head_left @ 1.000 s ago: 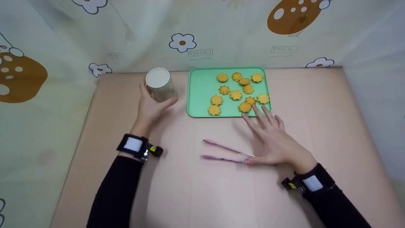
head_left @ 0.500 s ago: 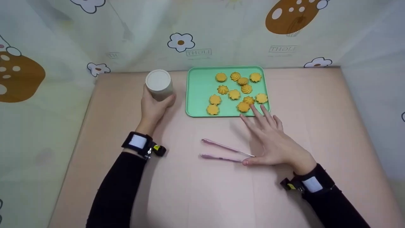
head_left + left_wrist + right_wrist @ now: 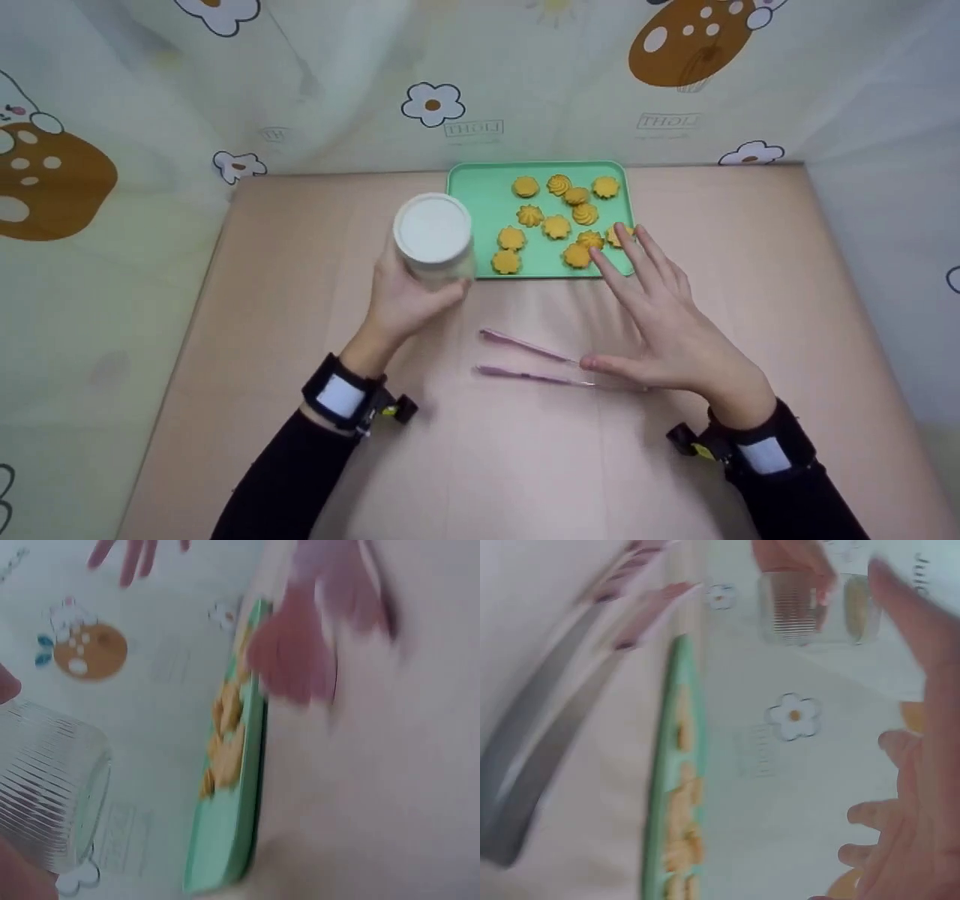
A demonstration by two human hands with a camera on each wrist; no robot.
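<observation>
My left hand (image 3: 409, 296) grips a clear ribbed jar (image 3: 45, 780) with a white lid (image 3: 433, 229), held up off the table in front of the green tray (image 3: 476, 199). In the right wrist view the jar shows on its side because of the camera's angle. Several golden flower-shaped cookies (image 3: 556, 226) lie on the tray. My right hand (image 3: 667, 337) is spread, fingers apart, holding nothing, over the tray's near right corner. Below its thumb, pink-tipped metal tongs (image 3: 525, 376) lie spread on the table; the hand partly hides their bend in the head view.
The pinkish table (image 3: 510, 465) meets a patterned cloth (image 3: 337, 97) at its back, with more cloth along both sides. The tray sits near the back edge, right of the jar. The left wrist view is blurred at the tongs.
My left hand has closed round the jar, lifted it and brought it right and nearer. The right hand has risen slightly and shifted right, its thumb now off the tongs.
</observation>
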